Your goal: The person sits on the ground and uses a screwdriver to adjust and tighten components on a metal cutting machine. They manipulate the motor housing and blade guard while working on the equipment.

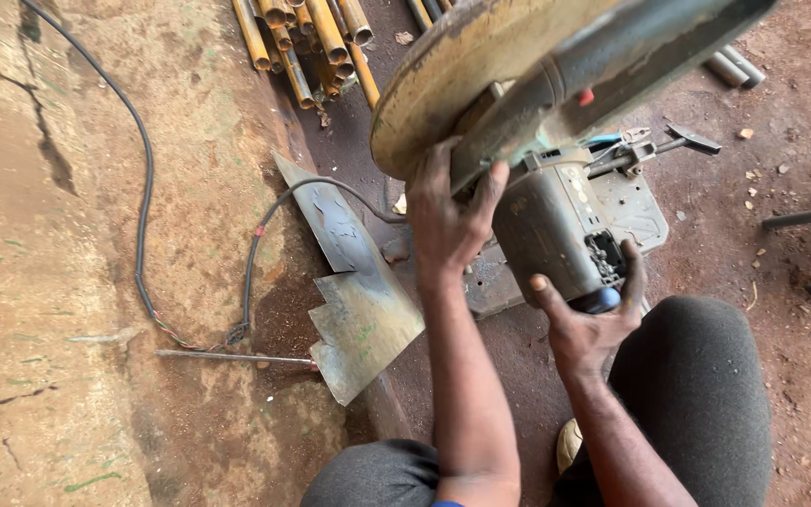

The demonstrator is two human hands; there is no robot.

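Hands [448, 221] gripping chop saw [556, 225], pipes [307, 42] nearby

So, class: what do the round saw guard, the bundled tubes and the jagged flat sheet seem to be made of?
The round saw guard, held by the left hand, looks like painted metal, worn and dusty. The bundled tubes look like steel, rust-orange on the surface. The jagged flat sheet looks like bare sheet metal, grey with dull shine.

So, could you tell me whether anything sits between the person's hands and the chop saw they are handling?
Nothing visible does. The left hand already grips the edge of the blade guard, and the right hand rests on the grey motor housing, its fingers against the rear end.
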